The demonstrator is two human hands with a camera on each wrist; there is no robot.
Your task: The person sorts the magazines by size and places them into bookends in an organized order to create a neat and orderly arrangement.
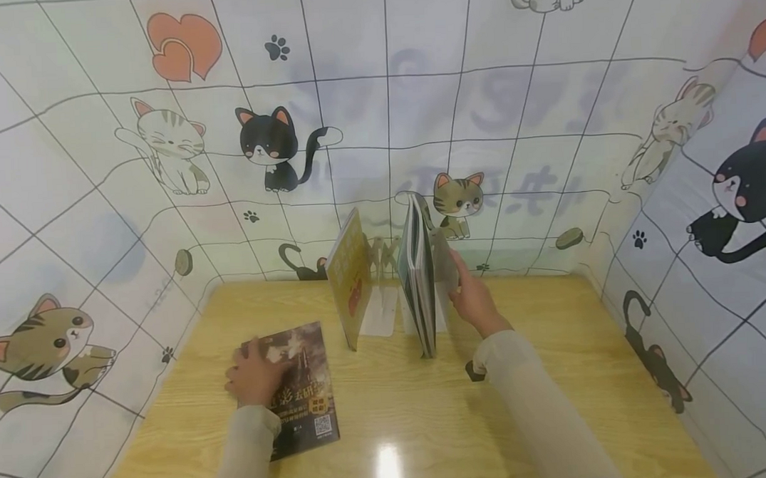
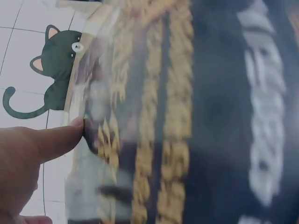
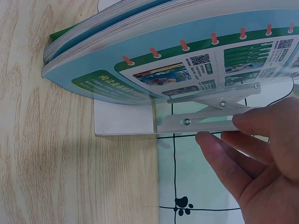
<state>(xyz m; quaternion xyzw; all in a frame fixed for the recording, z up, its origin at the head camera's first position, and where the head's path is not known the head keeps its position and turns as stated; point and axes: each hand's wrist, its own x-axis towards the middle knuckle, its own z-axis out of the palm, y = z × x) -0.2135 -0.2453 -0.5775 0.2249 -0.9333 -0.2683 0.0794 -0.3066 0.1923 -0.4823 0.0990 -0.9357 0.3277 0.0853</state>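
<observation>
My left hand grips a dark book by its left side, over the left part of the table. In the left wrist view its blurred cover with gold lettering fills most of the picture, and a finger touches the edge. A white folding bookend with crossed arms stands at the back. My right hand pinches its right end, thumb and fingertips on the thin plate. Inside the bookend, several books stand upright at the right and a yellow book at the left.
The wooden table meets a cat-patterned wall covering behind the bookend and at both sides. A black object shows at the right wrist. The bookend's base plate lies flat between the books.
</observation>
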